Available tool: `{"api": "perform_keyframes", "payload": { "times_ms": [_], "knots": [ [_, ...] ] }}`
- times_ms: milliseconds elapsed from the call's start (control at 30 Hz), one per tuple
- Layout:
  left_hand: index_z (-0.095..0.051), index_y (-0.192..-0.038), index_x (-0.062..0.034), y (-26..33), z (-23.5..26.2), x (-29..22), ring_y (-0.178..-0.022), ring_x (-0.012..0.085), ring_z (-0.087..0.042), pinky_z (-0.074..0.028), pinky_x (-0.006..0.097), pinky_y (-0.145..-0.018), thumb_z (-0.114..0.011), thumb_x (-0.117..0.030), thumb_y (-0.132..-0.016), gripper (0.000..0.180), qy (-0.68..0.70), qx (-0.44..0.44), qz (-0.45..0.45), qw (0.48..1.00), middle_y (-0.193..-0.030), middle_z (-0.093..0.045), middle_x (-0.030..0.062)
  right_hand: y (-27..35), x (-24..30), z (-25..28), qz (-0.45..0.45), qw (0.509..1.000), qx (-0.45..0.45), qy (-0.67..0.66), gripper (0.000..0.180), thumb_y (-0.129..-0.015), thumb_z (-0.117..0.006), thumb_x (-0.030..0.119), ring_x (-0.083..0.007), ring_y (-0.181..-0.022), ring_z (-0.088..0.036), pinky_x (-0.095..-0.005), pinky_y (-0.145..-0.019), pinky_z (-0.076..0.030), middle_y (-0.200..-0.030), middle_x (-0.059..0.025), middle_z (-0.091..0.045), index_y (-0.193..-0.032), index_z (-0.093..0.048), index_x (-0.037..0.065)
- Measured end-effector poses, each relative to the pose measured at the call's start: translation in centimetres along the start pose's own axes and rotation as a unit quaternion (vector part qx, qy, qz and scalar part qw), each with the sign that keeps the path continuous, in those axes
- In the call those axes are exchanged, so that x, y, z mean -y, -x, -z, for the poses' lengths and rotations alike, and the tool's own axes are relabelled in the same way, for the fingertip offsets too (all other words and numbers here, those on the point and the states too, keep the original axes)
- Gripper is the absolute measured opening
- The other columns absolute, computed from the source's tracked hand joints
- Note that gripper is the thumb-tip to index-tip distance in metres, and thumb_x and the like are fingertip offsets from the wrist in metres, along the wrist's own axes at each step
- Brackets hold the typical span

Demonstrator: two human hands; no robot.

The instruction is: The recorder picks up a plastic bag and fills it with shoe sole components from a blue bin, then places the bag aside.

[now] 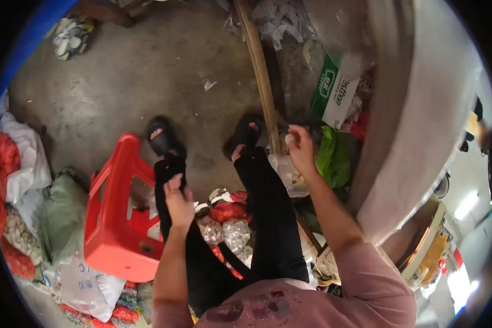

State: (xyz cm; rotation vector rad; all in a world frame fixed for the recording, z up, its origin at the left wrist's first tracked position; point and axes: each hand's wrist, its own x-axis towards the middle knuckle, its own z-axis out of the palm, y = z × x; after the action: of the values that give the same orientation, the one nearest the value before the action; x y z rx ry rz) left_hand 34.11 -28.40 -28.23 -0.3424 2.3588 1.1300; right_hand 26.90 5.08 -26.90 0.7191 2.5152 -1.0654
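My left hand (179,203) hovers over my left shin, beside a red plastic stool (117,235). Its fingers are loosely bent and apart, and I see nothing in them. My right hand (302,152) is raised out to the right, near a wooden bar (262,82) and a bright green plastic bag (332,156). Between its thumb and fingers sits a small pale, roundish piece (290,139), too small to name. Below that hand lies a clear plastic bag (291,175). Clear and red bags (232,218) lie on the floor between my legs.
Filled sacks, among them a green sack (65,216) and a white sack (27,158), crowd the left side. A green and white carton (339,93) and paper scraps (279,24) lie beyond the bar. A large pale sheet-covered surface (421,126) borders the right.
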Motion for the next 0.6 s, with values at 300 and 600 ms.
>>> {"api": "perform_keyframes", "payload": {
  "times_ms": [300, 600],
  "knots": [
    [-0.046, -0.107, 0.0019, -6.5, -3.2, 0.1, -0.086, 0.0343, -0.053, -0.044, 0.038, -0.073, -0.051, 0.001, -0.076, 0.031, 0.026, 0.052, -0.005, 0.998, -0.093, -0.051, 0.0197, -14.4, -20.9, 3.1, -0.105, 0.945, -0.02, 0.31, 0.048, -0.07, -0.061, 0.01, -0.0378, -0.103, -0.046, -0.0412, -0.088, -0.039, -0.108, -0.0226, -0.051, -0.116, -0.049, 0.004],
    [-0.05, -0.105, 0.001, -11.6, -2.1, -3.2, -0.087, 0.0357, -0.052, -0.043, 0.039, -0.077, -0.055, 0.006, -0.068, 0.037, 0.012, 0.204, -0.056, 0.977, -0.094, -0.051, 0.0197, -23.5, -32.5, 20.7, -0.135, 0.916, -0.189, 0.327, 0.058, -0.069, -0.063, 0.015, -0.034, -0.111, -0.045, -0.0384, -0.094, -0.036, -0.115, -0.0207, -0.052, -0.123, -0.046, 0.003]
  ]
}}
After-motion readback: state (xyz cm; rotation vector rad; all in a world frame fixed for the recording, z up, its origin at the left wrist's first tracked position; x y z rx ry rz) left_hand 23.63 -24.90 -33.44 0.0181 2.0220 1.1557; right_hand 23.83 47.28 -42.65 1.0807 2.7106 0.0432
